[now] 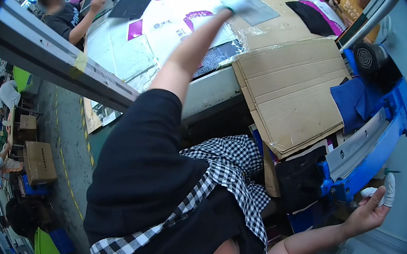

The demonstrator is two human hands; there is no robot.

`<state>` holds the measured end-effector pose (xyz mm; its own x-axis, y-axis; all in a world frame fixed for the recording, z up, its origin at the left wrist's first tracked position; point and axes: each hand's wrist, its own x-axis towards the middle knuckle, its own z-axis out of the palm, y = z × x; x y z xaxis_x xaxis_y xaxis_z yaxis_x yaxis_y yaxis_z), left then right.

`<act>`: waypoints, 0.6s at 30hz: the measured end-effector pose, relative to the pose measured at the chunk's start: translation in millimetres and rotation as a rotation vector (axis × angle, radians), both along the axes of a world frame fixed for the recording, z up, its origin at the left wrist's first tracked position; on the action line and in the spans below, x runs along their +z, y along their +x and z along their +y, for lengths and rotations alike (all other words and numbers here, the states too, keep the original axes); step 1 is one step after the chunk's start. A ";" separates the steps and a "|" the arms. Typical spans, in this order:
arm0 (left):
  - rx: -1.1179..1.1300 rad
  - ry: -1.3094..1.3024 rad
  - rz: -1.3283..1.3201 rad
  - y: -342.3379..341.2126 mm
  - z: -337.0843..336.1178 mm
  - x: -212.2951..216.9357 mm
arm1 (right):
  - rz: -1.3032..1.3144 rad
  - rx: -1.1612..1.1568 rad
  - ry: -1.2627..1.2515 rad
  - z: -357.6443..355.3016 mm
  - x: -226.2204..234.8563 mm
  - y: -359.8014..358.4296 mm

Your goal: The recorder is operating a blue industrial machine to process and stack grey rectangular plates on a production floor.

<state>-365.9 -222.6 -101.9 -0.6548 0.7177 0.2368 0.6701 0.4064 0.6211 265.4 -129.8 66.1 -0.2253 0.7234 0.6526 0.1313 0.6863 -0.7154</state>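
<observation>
My left arm reaches far across the worktable, and my left hand (239,6) is smeared by motion. It looks pale, as if gloved, with a green band at the wrist. Close by it lies a grey translucent sheet (262,13); touching or apart, I cannot tell. Out at the lower right, my right hand (372,212) is raised beside the blue metal frame (373,160). White coverings sit over some of its fingers, one pointing up and another bent sideways. The fingers are apart, and I make out no object between them.
Flattened cardboard (294,95) overhangs the near side of the worktable (163,20), whose cover is white and purple. A blue cloth (351,102) hangs by the frame. A metal beam (64,59) crosses at left. Co-workers sit at the far left and far right; a carton (40,163) stands on the floor.
</observation>
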 end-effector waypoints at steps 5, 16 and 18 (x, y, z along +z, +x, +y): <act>-0.598 0.175 -0.705 265.6 44.3 77.8 | 0.024 -0.087 -0.058 3.1 -11.3 13.2; -1.144 0.423 -1.498 371.6 34.7 95.5 | 0.064 0.010 0.009 -13.6 5.6 -7.9; -1.144 0.461 -1.486 370.5 28.7 93.3 | 0.070 0.024 0.012 -12.5 4.9 -11.5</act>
<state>4.7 -193.9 -8.6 0.1843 0.9406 0.2853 -0.6265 -0.1112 0.7715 253.9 -142.3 71.0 -0.1963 0.7105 0.6758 0.0650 0.6971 -0.7140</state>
